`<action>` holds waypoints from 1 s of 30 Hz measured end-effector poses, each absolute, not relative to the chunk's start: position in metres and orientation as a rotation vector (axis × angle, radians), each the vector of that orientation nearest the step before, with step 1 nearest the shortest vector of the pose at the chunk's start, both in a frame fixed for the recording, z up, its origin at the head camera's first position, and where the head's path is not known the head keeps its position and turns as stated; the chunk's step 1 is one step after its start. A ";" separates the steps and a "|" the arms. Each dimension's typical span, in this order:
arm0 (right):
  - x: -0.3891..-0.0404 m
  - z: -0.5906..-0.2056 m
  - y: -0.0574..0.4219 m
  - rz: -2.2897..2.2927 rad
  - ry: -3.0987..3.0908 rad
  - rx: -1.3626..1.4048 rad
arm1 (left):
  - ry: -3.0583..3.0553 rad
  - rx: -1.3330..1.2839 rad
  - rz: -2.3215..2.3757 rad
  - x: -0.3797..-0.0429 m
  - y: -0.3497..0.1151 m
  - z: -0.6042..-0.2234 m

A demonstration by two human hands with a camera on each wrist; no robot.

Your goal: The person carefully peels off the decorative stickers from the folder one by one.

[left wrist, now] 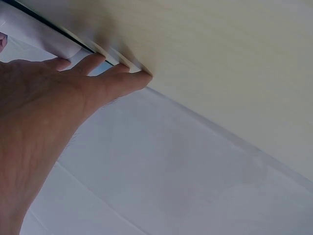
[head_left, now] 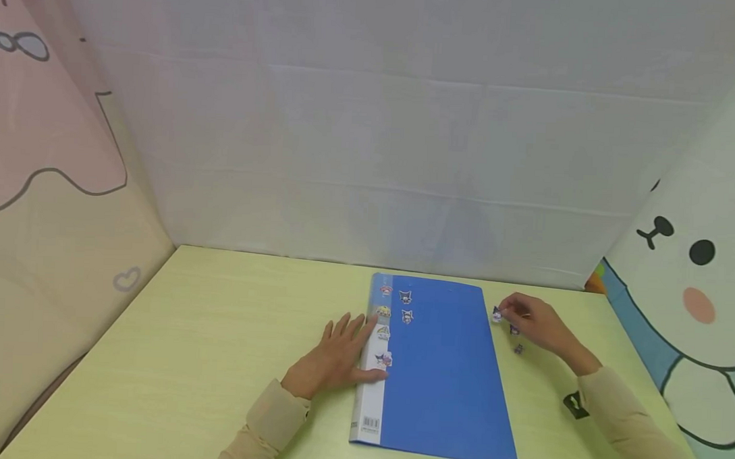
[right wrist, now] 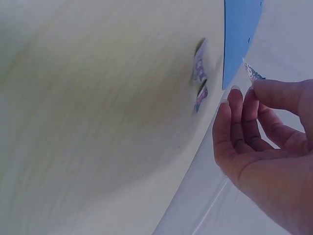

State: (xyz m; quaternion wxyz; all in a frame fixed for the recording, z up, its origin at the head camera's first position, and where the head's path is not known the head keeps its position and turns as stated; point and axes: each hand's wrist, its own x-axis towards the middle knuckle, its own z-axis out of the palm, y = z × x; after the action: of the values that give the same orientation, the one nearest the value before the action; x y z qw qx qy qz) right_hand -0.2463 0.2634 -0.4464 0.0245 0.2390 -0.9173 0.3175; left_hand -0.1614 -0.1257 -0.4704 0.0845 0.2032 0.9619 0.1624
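Observation:
A blue folder (head_left: 447,387) with a pale spine lies on the table, several cartoon stickers on its spine and two dark-eared ones, an upper sticker (head_left: 405,297) and a lower sticker (head_left: 407,317), on its cover. My left hand (head_left: 335,360), fingers spread, rests against the spine, its thumb reaching over to the cover's edge. Just beyond the folder's right side, my right hand (head_left: 537,323) pinches a small cartoon sticker (head_left: 497,315) between thumb and fingertips; the right wrist view shows this sticker (right wrist: 253,73) edge-on. Two loose stickers, one upper (right wrist: 199,63) and one lower (right wrist: 201,97), lie near that hand.
A small dark piece (head_left: 575,405) with a light mark lies by the right sleeve, partly covered by it. White sheeting (head_left: 370,155) stands behind the pale yellow table (head_left: 218,332). Cartoon-printed cloths hang at the left and right.

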 end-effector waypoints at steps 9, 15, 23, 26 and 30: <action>-0.242 -0.451 0.277 0.975 -2.866 0.657 | 2.872 0.613 0.480 -0.162 -0.126 -0.471; -0.237 -0.454 0.289 0.970 -2.877 0.617 | 2.870 0.613 0.476 -0.161 -0.126 -0.471; -0.231 -0.459 0.306 0.992 -2.884 0.583 | 2.871 0.610 0.460 -0.162 -0.125 -0.472; -0.230 -0.460 0.310 0.994 -2.880 0.582 | 2.874 0.610 0.460 -0.162 -0.125 -0.471; -0.228 -0.460 0.314 1.001 -2.873 0.580 | 2.876 0.610 0.463 -0.161 -0.125 -0.470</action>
State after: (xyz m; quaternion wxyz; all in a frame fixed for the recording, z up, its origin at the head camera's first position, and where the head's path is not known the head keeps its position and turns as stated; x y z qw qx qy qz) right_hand -0.2282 0.3145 -0.4604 0.0223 0.1872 -0.9273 0.3233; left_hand -0.1614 -0.1255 -0.4701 0.0824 0.2043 0.9630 0.1551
